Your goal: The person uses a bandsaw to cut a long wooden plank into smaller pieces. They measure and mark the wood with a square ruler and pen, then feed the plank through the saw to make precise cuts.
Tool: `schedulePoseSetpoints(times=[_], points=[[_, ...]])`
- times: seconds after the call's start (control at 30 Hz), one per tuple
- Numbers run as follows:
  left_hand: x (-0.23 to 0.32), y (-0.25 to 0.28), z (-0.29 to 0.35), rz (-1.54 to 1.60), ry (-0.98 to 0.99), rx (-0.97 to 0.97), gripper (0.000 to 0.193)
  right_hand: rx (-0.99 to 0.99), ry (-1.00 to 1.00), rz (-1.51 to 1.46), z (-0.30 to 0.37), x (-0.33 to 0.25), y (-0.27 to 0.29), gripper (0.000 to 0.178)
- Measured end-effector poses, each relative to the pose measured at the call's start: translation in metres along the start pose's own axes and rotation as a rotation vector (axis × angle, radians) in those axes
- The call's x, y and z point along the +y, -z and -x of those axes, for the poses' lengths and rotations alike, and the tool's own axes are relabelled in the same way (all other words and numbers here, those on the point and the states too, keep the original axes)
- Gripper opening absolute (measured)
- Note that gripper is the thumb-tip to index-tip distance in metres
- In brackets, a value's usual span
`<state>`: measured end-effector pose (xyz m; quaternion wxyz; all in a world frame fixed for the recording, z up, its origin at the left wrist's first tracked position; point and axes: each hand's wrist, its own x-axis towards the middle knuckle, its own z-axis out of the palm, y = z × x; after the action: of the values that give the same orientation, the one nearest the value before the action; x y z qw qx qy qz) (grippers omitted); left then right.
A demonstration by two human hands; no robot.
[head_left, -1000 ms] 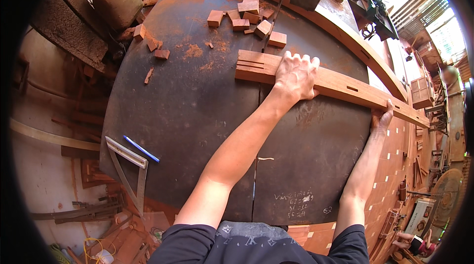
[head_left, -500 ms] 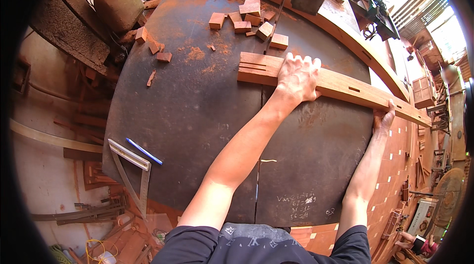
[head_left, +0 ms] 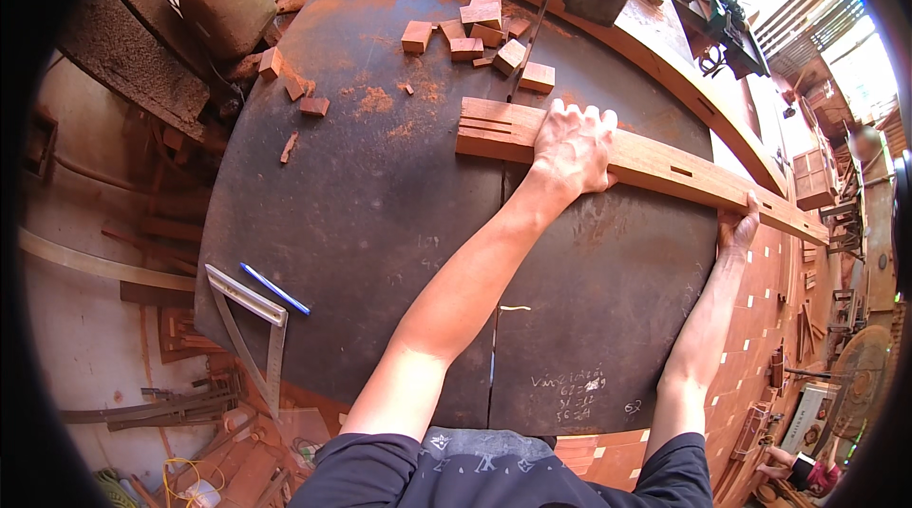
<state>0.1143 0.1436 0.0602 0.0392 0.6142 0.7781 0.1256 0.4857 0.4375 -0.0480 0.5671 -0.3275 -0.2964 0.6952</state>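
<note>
Left hand (head_left: 575, 145) clamped over a long reddish-brown squared wooden beam (head_left: 641, 156), knuckles up, fingers curled over the far edge, thumb side along the near face; closed down to the beam's width. Right hand (head_left: 739, 221) grips the same beam farther right, thumb up along the near side, other fingers mostly hidden (likely underneath, can't confirm).

Beam lies slantwise across the dark, scuffed flat metal table (head_left: 361, 194), left end on the tabletop, right end sticking out past the table's edge. Two narrow parallel slits at the left end; short dark slots farther along.

Thin dark upright saw blade (head_left: 544, 9) comes down to the beam's far edge, left of the left hand; contact with the wood can't be told.

Beyond the beam: loose pile of small reddish wooden blocks (head_left: 482, 9), a few stray ones left, patches of orange sawdust (head_left: 375, 101). Long slotted reddish wooden piece (head_left: 679, 86) along the far side (bent-looking, fisheye).

Near left corner: slim blue-and-white pen (head_left: 275, 288) just beside a silvery triangular metal square (head_left: 245, 294), which overhangs the edge.
</note>
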Motion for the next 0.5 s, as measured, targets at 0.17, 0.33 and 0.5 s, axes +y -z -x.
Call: schedulePoseSetpoints(times=[0.17,0.33,0.5], points=[[0.000,0.000,-0.002,-0.001,0.007,-0.021,0.072,0.004,0.002,0.010,-0.003,0.000,0.003,0.047],[-0.002,0.000,-0.001,0.006,0.002,-0.006,0.072,-0.004,0.016,0.013,0.000,0.001,-0.002,0.047],[-0.001,-0.001,-0.001,0.004,0.005,-0.001,0.071,0.010,0.006,0.037,0.006,0.002,-0.005,0.046]])
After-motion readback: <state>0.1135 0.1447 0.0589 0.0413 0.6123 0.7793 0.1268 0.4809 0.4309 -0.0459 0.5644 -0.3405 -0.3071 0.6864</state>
